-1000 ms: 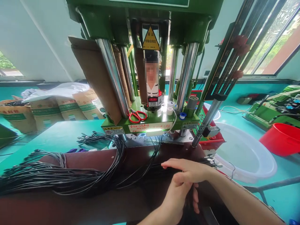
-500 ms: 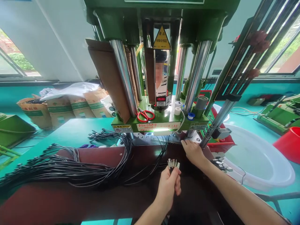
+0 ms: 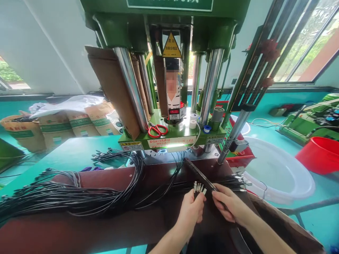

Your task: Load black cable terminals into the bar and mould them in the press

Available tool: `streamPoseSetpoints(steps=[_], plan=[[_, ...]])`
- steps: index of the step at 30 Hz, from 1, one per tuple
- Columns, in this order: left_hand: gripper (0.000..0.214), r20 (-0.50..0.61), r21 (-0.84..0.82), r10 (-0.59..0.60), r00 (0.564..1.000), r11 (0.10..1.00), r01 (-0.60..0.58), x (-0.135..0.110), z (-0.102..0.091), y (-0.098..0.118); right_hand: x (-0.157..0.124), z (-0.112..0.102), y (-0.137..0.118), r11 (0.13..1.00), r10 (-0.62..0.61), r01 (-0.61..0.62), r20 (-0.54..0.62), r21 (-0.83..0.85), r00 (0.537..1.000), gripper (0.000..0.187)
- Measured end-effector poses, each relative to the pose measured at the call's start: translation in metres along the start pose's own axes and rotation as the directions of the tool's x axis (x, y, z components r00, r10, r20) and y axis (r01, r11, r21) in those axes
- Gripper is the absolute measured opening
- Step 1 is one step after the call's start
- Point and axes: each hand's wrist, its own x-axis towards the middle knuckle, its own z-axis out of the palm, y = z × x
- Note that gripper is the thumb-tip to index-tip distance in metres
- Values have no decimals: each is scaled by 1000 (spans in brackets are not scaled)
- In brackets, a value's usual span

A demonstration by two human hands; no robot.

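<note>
My left hand (image 3: pixel 191 211) is closed around a small bunch of cable ends (image 3: pixel 199 188). Their silvery metal connectors stick up above the thumb. Just to the right, my right hand (image 3: pixel 230 204) grips a long, narrow dark bar-like tool (image 3: pixel 200 174). It slants up and left, its far end close to the lower front of the green press (image 3: pixel 116 139). Its exact kind I cannot make out. Thin black cables (image 3: pixel 178 173) run down from the press onto the brown work surface (image 3: pixel 127 225). More cables with metal ends (image 3: pixel 239 180) lie to the right, beyond my right hand.
A large bundle of black cables (image 3: pixel 79 197) covers the left side. Red-handled scissors (image 3: pixel 158 131) and white tape rolls (image 3: pixel 193 123) rest on the press ledge. A white tub (image 3: pixel 299 180) and red bucket (image 3: pixel 319 155) stand at right. A person (image 3: pixel 173 97) is behind the press.
My right hand has come back from the press's front edge toward me and now holds the dark bar. My left hand still holds the cable ends. The view has shifted slightly right.
</note>
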Motion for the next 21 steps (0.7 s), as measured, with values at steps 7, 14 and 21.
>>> streamPoseSetpoints(steps=[7, 14, 21], plan=[[39, 114, 102, -100, 988, 991, 89, 4, 13, -2, -8, 12, 23, 930, -65, 127, -186, 346, 980, 52], [40, 91, 73, -82, 992, 994, 76, 5, 14, 1, -6, 12, 30, 946, -155, 210, -221, 248, 963, 56], [39, 87, 131, -101, 991, 987, 89, 1, 19, 6, -7, 14, 33, 938, -164, 238, -283, 252, 945, 58]])
